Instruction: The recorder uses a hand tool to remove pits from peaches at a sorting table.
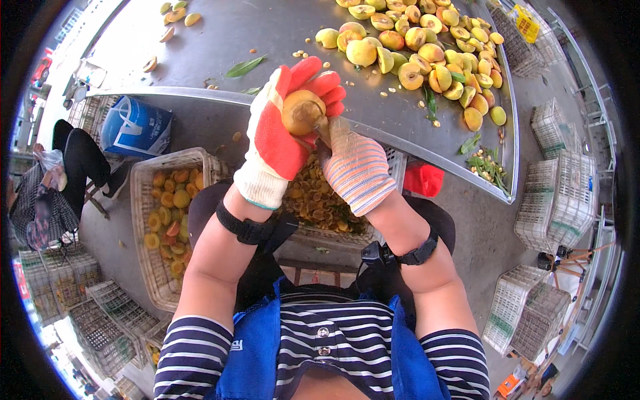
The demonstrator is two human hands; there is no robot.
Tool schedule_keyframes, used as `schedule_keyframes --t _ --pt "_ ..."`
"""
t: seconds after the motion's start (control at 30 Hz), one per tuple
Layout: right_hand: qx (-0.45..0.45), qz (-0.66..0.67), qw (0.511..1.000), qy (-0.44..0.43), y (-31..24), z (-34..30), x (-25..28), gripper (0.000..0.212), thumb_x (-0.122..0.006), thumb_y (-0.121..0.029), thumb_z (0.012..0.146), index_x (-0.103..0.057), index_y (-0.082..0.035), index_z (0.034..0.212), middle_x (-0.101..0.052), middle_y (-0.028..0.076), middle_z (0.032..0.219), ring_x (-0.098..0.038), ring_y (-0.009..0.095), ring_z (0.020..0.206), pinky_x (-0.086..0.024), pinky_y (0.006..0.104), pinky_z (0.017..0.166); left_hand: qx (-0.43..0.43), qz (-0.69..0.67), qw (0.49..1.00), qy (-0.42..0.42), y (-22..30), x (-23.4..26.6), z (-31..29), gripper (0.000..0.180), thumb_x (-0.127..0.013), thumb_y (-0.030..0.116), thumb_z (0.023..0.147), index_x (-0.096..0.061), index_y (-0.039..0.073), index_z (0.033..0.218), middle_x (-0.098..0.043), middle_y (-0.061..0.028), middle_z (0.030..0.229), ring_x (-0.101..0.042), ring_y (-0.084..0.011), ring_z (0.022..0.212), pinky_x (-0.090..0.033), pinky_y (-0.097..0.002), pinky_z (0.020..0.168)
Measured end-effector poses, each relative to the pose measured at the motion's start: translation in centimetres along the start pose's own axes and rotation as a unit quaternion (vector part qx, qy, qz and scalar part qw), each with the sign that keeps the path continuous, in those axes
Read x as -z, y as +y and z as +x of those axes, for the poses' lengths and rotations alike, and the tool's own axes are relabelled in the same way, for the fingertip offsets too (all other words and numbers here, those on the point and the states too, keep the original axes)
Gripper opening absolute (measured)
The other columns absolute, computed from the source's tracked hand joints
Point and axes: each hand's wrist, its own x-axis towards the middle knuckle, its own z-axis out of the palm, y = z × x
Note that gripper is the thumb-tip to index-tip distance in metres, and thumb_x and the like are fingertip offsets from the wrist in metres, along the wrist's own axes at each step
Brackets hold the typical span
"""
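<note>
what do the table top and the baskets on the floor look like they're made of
The table top looks like sheet metal, probably steel: grey, dully reflective, with a rolled shiny edge. The baskets look like moulded plastic: off-white open lattice walls with thick rims. The one beside the left hand, holding halved fruit, has the same lattice.

A grey metal table (280, 27) carries a heap of yellow peaches (427, 50) and scattered leaves (245, 66).
</note>
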Motion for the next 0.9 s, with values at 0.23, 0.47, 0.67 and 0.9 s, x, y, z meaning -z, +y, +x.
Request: schedule_keyframes --t 0.23,0.47,0.67,0.9 --pt "-0.012 0.051 0.999 -0.013 -0.5 1.0 -1.6 0.033 -0.071 -0.018 0.093 -0.053 -0.003 0.118 -0.071 0.027 0.089 -0.07 0.048 0.087 -0.055 0.0547 0.071 -0.034 0.038 0.998 0.042 0.1 0.2 -0.3 0.057 -0.054 0.045 0.109 -0.057 0.0 0.144 -0.072 -0.0216 0.123 -0.072 -0.0351 0.109 -0.059 -0.0445 0.096" --pt "0.052 0.155 0.985 -0.054 -1.2 1.0 -1.3 0.036 -0.067 -0.015 0.091 -0.052 0.003 0.118 -0.071 0.029 0.095 -0.07 0.049 0.093 -0.056 0.0551 0.08 -0.012 0.074 0.996 0.038 1.5 0.7 -0.6 0.058 -0.052 0.045 0.11 -0.058 -0.001 0.144 -0.073 -0.0252 0.12 -0.073 -0.035 0.102 -0.061 -0.0434 0.091" --pt "0.009 0.194 0.978 -0.072 -2.3 0.8 -1.7 0.046 -0.074 -0.018 0.089 -0.053 0.0 0.126 -0.071 0.029 0.102 -0.067 0.051 0.1 -0.056 0.0542 0.084 -0.003 0.151 0.988 0.018 2.3 0.2 -0.8 0.06 -0.052 0.048 0.109 -0.058 -0.002 0.144 -0.075 -0.0248 0.114 -0.075 -0.0338 0.097 -0.061 -0.0424 0.088" --pt "-0.006 0.345 0.928 -0.138 -1.7 0.9 -0.4 0.047 -0.076 -0.022 0.089 -0.06 0.001 0.126 -0.072 0.023 0.107 -0.069 0.044 0.105 -0.056 0.047 0.09 0.078 0.25 0.963 -0.071 4.1 -0.6 0.1 0.058 -0.054 0.046 0.108 -0.063 -0.001 0.14 -0.076 -0.0223 0.109 -0.075 -0.0294 0.09 -0.062 -0.0387 0.081"
